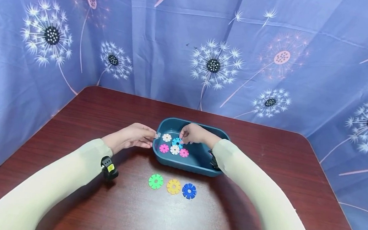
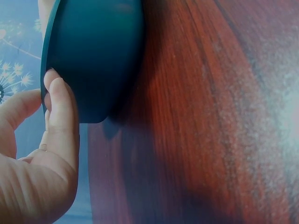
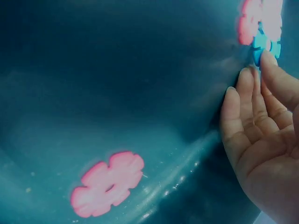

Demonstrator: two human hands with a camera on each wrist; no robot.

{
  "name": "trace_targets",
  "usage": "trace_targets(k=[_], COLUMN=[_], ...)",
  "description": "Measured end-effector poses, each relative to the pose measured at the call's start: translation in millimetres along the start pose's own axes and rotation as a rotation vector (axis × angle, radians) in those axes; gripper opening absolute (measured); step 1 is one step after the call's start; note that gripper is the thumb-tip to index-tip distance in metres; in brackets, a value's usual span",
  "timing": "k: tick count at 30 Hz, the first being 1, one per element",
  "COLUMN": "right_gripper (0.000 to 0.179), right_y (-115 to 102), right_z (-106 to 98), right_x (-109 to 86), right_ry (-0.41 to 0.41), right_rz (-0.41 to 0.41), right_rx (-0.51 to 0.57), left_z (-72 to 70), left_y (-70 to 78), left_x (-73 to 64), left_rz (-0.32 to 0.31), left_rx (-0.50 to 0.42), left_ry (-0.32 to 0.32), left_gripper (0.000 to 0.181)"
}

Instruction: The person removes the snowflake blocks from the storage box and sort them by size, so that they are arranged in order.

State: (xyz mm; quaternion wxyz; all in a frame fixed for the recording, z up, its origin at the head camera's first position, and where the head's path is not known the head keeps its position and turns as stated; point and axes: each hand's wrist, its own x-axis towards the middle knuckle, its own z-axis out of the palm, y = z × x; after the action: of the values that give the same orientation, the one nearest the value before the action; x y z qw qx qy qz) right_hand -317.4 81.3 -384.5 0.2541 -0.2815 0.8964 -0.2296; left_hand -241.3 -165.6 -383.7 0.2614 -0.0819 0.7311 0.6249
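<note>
A dark teal plastic basin (image 1: 187, 161) stands on the table. My left hand (image 1: 136, 136) grips its left rim, thumb on one side and fingers along the outer wall (image 2: 98, 51) in the left wrist view. Inside the basin, my right hand (image 1: 195, 133) pinches a light blue notched, flower-shaped disc (image 3: 258, 43) between thumb and fingers. Close around it lie a white disc (image 1: 174, 150), a cream-white disc (image 1: 167, 135), a pink disc (image 1: 164, 148) and another pink disc (image 1: 184, 152). The white disc overlaps the light blue one in the head view.
In front of the basin, a green disc (image 1: 156, 177), a yellow disc (image 1: 173, 191) and a dark blue disc (image 1: 194, 191) lie in a row on the dark red wooden table (image 1: 126, 203). A blue dandelion-print curtain (image 1: 168, 57) hangs behind the table's far edge.
</note>
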Motion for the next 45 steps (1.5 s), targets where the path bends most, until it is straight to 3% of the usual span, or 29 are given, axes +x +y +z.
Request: trace_targets(k=[14,25,36,39,45], right_gripper=[0.013,0.018,0.019,0.02,0.021], right_y=[-1.1,-13.5,-33.5,-31.9,-18.9], right_z=[-11.5,-44.9,-67.2,-64.2,-40.1], right_x=[-3.6,-23.8,-79.3,-97.5,-135.0], right_ry=[0.055,0.101,0.138,0.131,0.117], right_rz=[0.022,0.011,0.017,0.028,-0.01], right_rx=[0.167,0.224,0.253,0.301,0.501], left_z=[0.9,-0.3,-1.3,-1.8,-1.2], left_y=[1.5,0.9,0.9,0.0,0.1], left_x=[0.4,1.4,0.3,0.7,-1.2], left_rz=[-0.007,-0.008,0.02,0.011,0.002], left_rx=[0.0,-0.016,-0.026,-0.028,-0.019], left_ry=[0.006,0.001,-0.018,-0.02,-0.015], left_gripper=[0.044,0.043,0.046,0.046,0.045])
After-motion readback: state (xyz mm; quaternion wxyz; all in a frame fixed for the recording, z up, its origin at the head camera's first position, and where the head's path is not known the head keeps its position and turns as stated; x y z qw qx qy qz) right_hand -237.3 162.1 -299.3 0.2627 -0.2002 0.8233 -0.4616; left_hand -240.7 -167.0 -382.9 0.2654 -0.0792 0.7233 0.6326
